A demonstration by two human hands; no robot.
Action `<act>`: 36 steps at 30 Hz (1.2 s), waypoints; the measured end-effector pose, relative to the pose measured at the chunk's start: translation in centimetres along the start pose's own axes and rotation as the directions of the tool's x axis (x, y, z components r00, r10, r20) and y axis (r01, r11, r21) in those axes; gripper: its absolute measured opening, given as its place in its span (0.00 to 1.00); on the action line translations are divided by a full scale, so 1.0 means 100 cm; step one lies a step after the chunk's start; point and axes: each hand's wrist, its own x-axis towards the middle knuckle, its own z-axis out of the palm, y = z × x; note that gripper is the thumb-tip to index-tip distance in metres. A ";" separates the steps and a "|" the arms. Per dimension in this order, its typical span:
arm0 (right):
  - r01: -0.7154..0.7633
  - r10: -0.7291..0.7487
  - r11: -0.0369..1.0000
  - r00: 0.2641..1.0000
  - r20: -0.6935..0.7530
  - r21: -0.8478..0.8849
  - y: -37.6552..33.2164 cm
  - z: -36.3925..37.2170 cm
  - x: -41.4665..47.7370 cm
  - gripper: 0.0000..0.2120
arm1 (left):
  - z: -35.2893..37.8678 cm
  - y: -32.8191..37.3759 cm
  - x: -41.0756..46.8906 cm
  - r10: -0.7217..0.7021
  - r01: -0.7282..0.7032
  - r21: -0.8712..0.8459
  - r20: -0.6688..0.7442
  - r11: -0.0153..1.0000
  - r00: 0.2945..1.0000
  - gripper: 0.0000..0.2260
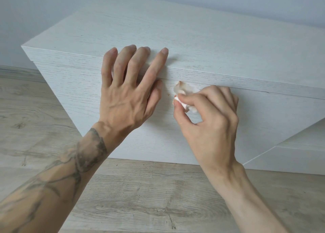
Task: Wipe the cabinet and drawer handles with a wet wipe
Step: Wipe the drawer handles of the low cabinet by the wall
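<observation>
A low whitewashed wooden cabinet fills the upper view, with a flat drawer front below its top slab. No separate handle shows; only a thin gap runs under the top edge. My left hand rests flat over the top front edge, fingers spread on the slab and thumb on the drawer front. My right hand pinches a crumpled white wet wipe with faint brownish stains. The wipe is pressed against the drawer front just below the gap, right of my left thumb.
Light grey wood-look flooring lies in front of the cabinet. A pale wall stands behind it. At the lower right, another white panel juts out from the cabinet.
</observation>
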 end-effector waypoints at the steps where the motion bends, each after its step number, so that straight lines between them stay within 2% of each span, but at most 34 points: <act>1: -0.006 0.006 1.000 1.000 0.008 -0.001 -0.002 0.004 0.004 0.03 | 0.000 0.000 0.000 0.002 -0.002 -0.001 0.000 1.000 1.000 0.23; 4: -0.016 0.017 1.000 0.999 0.038 -0.008 -0.005 0.008 0.009 0.01 | 0.000 0.000 0.001 0.000 0.000 -0.004 0.001 1.000 1.000 0.23; 8: -0.015 0.015 1.000 1.000 -0.004 -0.001 -0.006 0.003 0.000 0.02 | -0.001 0.001 0.000 -0.005 0.005 0.001 0.010 1.000 1.000 0.23; 12: -0.055 0.054 0.998 0.996 0.064 0.022 -0.008 0.008 0.009 0.02 | -0.001 0.002 0.002 -0.008 0.008 -0.011 0.010 1.000 1.000 0.22; 17: -0.073 0.073 0.997 0.997 0.025 0.008 -0.013 0.004 0.005 0.03 | -0.002 0.001 0.001 -0.013 0.013 0.000 0.010 1.000 1.000 0.23; 20: -0.080 0.080 0.997 0.994 0.072 0.009 -0.014 0.008 0.014 0.02 | -0.001 0.002 0.002 -0.011 0.011 -0.004 0.004 1.000 1.000 0.22; 26: 0.040 -0.041 0.999 0.999 0.031 0.011 0.009 -0.022 -0.010 0.03 | -0.004 0.001 0.001 -0.011 0.012 -0.009 0.027 1.000 1.000 0.23; 29: 0.025 -0.025 1.000 0.999 -0.020 -0.003 0.026 -0.032 -0.017 0.02 | -0.006 0.002 0.002 -0.017 0.018 -0.008 0.031 1.000 0.999 0.23; 36: 0.096 -0.097 0.994 0.995 0.012 0.044 0.008 -0.003 -0.002 0.03 | -0.004 0.003 0.002 -0.016 0.016 -0.015 0.009 1.000 1.000 0.22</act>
